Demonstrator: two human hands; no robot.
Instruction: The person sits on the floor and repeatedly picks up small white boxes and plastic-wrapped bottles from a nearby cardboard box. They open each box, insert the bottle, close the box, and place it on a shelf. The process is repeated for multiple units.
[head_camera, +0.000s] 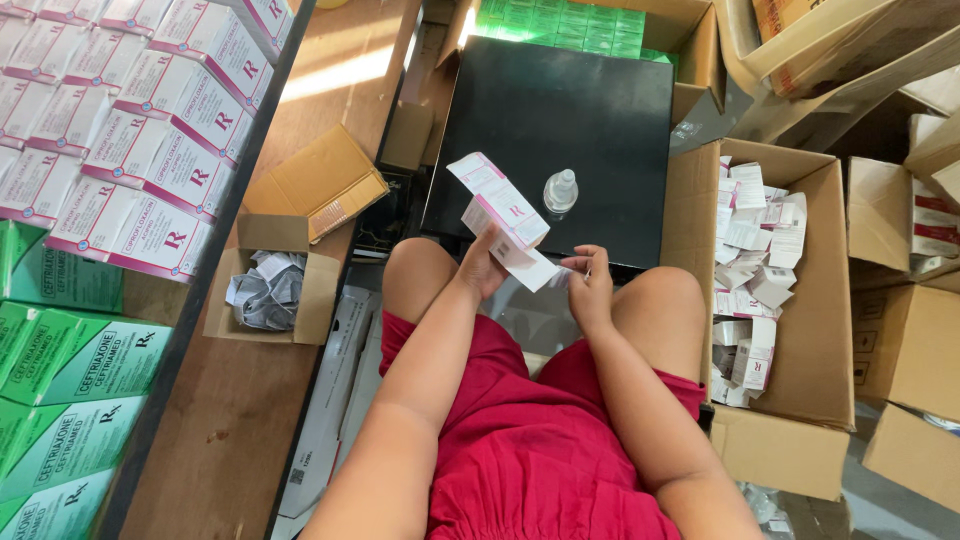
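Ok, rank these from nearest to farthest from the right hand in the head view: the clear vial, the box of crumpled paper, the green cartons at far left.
From the right hand:
1. Clear vial, just above it on the black surface.
2. Box of crumpled paper, left, on the wooden bench.
3. Green cartons, far left edge.

A small white-and-pink carton (503, 207) was held above a black box (590, 120). White-and-pink cartons (150, 130) lay stacked at left, green ones (70, 400) below them. A brown cardboard box (800, 400) at right held loose white-and-pink cartons (755, 260); green packs (560, 25) filled another beyond.
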